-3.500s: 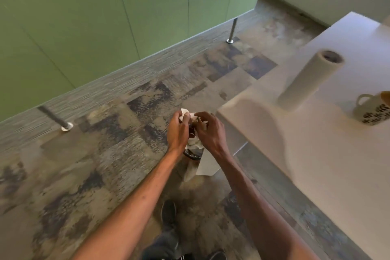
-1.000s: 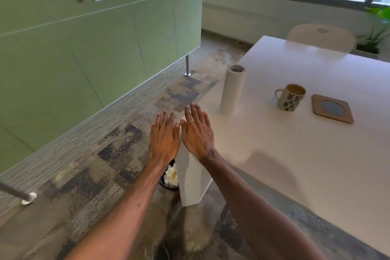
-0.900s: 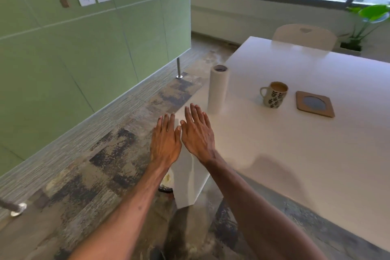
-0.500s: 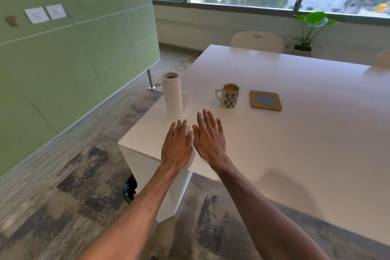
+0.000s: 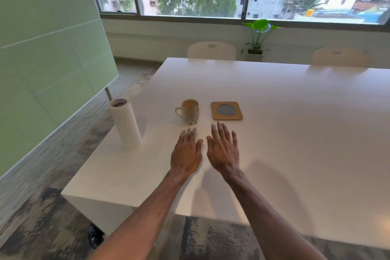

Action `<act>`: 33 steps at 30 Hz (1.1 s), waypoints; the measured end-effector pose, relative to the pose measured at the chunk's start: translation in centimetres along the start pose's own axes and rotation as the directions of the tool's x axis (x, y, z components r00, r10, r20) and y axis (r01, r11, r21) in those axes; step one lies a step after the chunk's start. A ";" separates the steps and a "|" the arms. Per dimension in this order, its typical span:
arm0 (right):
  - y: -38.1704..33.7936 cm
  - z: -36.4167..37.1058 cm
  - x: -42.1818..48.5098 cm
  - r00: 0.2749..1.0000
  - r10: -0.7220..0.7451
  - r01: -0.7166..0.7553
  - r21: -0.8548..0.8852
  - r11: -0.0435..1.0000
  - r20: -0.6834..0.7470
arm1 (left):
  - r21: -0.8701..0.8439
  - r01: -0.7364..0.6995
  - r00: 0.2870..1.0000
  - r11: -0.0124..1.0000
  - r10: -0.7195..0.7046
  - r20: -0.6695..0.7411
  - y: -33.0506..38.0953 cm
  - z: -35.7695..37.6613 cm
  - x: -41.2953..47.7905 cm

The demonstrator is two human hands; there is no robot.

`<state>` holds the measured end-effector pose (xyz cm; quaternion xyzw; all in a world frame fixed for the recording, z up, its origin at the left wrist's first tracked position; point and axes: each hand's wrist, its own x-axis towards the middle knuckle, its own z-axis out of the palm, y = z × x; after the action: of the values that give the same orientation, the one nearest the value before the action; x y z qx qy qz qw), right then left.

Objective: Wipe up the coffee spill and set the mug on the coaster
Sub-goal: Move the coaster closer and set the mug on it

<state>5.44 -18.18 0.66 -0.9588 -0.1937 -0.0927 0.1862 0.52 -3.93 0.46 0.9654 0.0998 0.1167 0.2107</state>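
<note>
A white mug (image 5: 189, 112) with a dark leaf pattern and coffee inside stands on the white table (image 5: 285, 133), handle to the left. Just right of it lies a square cork coaster (image 5: 226, 110) with a grey woven disc, nothing on it. My left hand (image 5: 186, 154) and my right hand (image 5: 223, 149) hover side by side, palms down, fingers straight, a short way in front of the mug and coaster. Both hold nothing. No spill shows on the table surface.
An upright paper towel roll (image 5: 125, 125) stands near the table's left edge. Two pale chairs (image 5: 211, 51) sit at the far side, with a potted plant (image 5: 257, 38) by the window. A green partition (image 5: 42, 59) runs along the left. A dark bin (image 5: 95, 236) peeks out under the table corner.
Earlier both hands held crumpled paper over the bin on the floor. They let it go, opened flat, and moved up and right over the table toward the mug as my view rose.
</note>
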 end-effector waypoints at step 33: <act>12.0 0.7 18.9 0.965 0.257 -0.250 -0.113 0.961 0.049 | -0.125 -0.018 0.980 0.992 0.042 0.196 5.5 8.9 22.0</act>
<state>27.51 -21.78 0.85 -0.9867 -0.0699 -0.0477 0.1391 24.67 -6.95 -1.02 0.9588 0.0564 0.0289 0.2769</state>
